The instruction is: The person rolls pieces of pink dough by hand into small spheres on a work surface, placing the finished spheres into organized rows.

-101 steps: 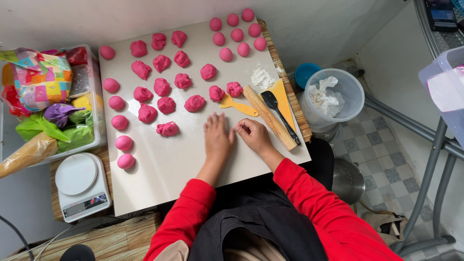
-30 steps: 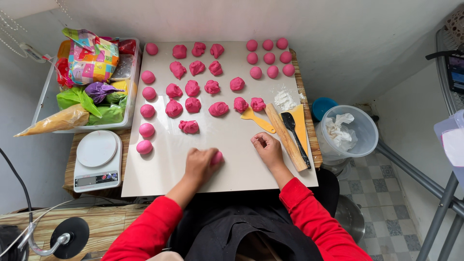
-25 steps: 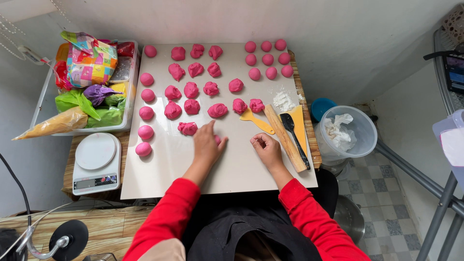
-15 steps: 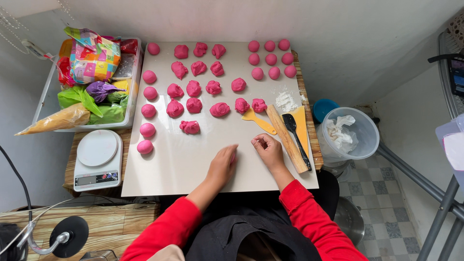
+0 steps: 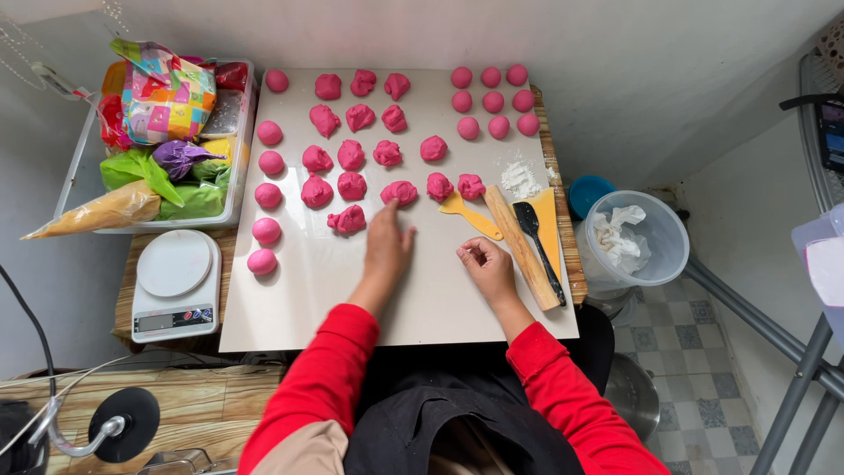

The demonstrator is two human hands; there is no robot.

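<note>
Pink dough pieces cover the far half of a pale board (image 5: pixel 290 308) that lies on a wooden bench. Rough lumps sit in the middle, and smooth balls line the board's left edge and far right corner. The left hand (image 5: pixel 388 248) lies flat and open on the board, fingers stretched forward, its fingertips touching the rough dough lump (image 5: pixel 400 192) at the near edge of the group. It grips nothing. Another ragged lump (image 5: pixel 348 220) lies just to its left. The right hand (image 5: pixel 488 266) rests near the board's right edge with its fingers curled in towards the palm; whether anything sits inside the curl cannot be made out.

Beside that hand, along the right edge, lie a wooden rolling pin (image 5: pixel 521 246), a black spatula (image 5: pixel 538 248) and a yellow scraper (image 5: pixel 470 214), with a small heap of flour (image 5: pixel 520 179) beyond. A kitchen scale (image 5: pixel 174 286) stands at the bench's left near corner. Behind it a tray (image 5: pixel 239 141) holds coloured bags, partly cut off by the frame's top edge. Red sleeves hide both forearms.
</note>
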